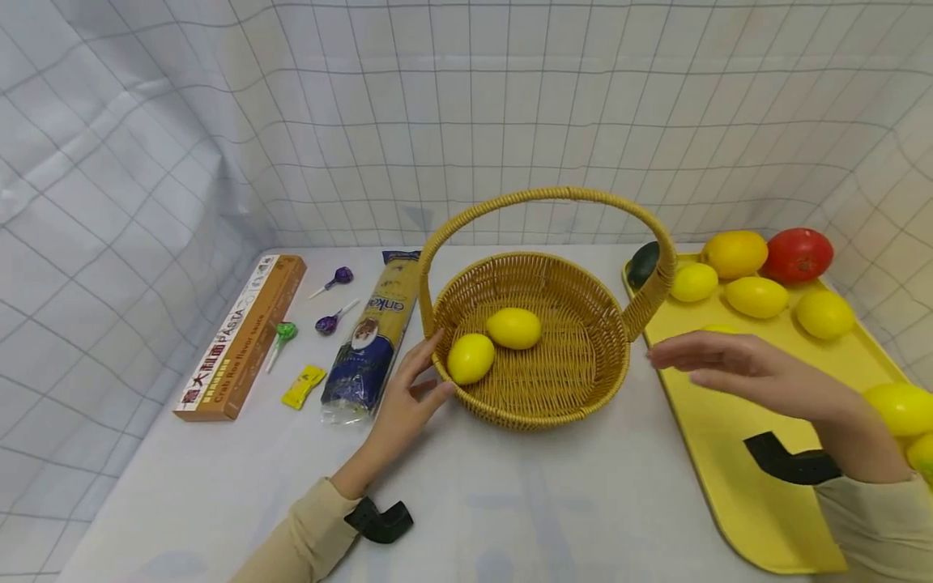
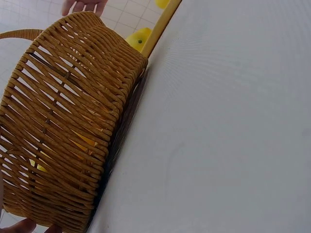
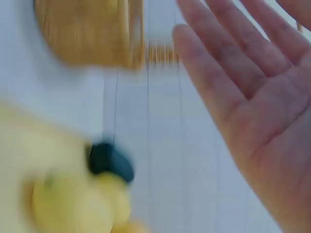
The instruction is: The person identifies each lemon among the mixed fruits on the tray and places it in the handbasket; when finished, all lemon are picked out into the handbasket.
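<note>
A round wicker basket (image 1: pixel 547 417) with a tall arched handle stands mid-table and holds two lemons, one lemon (image 1: pixel 470 359) near the left rim and another lemon (image 1: pixel 513 328) beside it. My left hand (image 1: pixel 411 405) holds the basket's left side, thumb and fingers at the rim. The left wrist view shows the woven wall of the basket (image 2: pixel 63 121) close up, with fingertips (image 2: pixel 24 226) at its lower edge. To the right of the basket, my right hand (image 1: pixel 758 372) hovers over the yellow tray with straight fingers. Its bare palm (image 3: pixel 277 116) shows in the right wrist view.
The yellow tray (image 1: pixel 736 486) bears several lemons (image 1: pixel 824 314), a red fruit (image 1: pixel 798 255), an orange-yellow fruit (image 1: pixel 736 254) and a dark green one (image 1: pixel 643 265). On the left lie a pasta box (image 1: pixel 244 336), a noodle packet (image 1: pixel 375 336), lollipops (image 1: pixel 327 325) and a yellow wrapped sweet (image 1: pixel 304 386).
</note>
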Demonstrator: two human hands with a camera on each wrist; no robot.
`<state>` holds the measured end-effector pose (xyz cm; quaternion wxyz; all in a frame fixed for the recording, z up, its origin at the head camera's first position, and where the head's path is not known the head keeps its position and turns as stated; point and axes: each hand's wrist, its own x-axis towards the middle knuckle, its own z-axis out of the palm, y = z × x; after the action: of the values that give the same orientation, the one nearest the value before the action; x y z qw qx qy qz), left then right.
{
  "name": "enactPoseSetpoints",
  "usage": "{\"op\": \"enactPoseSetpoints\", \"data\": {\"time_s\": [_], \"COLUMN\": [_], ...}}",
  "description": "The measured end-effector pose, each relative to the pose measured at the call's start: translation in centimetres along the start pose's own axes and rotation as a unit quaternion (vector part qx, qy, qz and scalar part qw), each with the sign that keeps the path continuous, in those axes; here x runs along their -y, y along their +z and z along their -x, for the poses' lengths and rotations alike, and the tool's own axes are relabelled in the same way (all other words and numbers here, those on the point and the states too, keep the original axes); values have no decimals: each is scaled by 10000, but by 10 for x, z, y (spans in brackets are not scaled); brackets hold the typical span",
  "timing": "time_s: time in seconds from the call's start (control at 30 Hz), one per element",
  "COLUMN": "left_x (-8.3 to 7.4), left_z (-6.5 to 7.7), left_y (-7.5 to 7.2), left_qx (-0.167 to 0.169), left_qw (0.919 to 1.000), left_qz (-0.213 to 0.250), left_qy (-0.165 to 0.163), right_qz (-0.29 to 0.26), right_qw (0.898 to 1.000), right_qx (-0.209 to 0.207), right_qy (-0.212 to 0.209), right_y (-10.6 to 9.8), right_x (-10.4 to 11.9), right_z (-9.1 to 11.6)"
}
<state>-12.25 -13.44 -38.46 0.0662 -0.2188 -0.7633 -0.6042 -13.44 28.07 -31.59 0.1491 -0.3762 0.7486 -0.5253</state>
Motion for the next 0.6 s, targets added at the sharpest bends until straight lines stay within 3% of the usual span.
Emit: {"op": "enactPoseSetpoints", "data": {"time_s": [0.1, 0.17, 0.2, 0.3, 0.4, 0.6], "left_x": [0, 1, 1, 1, 0, 0], "left_z": [0, 1, 2, 2, 1, 0], "left_y": [0, -1, -1, -1, -1, -1], "left_qx": [-4, -14, -10, 10, 4, 5], "left_qw": [10000, 10000, 10000, 10000, 10000, 10000], "left_qz": [-4, -21, -30, -23, -2, 29], "left_qy": [-2, -22, -34, -67, -68, -76], "right_qz": [226, 529, 661, 1164, 1620, 2441], "right_qw": [9930, 9781, 9715, 9594, 9597, 9465], "right_qx": [-1141, -1830, -1958, -1814, -1299, -544], "right_qy": [211, 842, 1163, 1817, 1891, 2040], "right_y": [-25, -32, -34, -35, -36, -37], "right_x": [-22, -41, -49, -69, -76, -73], "right_z": [24, 31, 33, 34, 37, 47]}}
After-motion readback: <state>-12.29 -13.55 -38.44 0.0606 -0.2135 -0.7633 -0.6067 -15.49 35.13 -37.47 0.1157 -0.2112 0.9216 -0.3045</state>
